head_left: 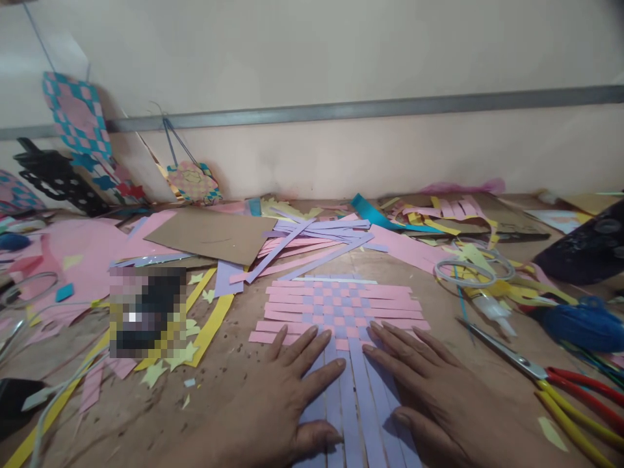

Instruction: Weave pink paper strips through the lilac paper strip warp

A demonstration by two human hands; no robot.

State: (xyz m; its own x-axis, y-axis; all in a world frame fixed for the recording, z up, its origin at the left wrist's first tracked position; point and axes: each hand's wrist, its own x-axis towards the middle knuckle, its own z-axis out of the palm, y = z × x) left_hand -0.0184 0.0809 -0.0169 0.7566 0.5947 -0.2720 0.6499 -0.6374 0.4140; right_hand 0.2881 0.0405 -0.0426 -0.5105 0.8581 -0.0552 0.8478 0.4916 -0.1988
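Observation:
A woven paper mat (336, 305) of pink and purple strips lies flat on the table before me. Its long purple strips (358, 403) run toward me, and its pink strips stick out on both sides. My left hand (292, 377) rests flat on the left side of the mat, fingers spread, fingertips on the lowest pink strips. On the right side my right hand (419, 370) lies the same way, fingers spread, thumb over the purple strips. Neither hand grips anything. The hands cover parts of the lower pink and purple strips.
Scissors (531, 370) with red and yellow handles lie right of my right hand, near a glue bottle (492, 309) and blue yarn (582, 325). Loose purple strips (312, 237) and cardboard (214, 234) lie beyond the mat. Yellow paper stars (180, 356) are at left. Woven ornaments (192, 182) lean on the wall.

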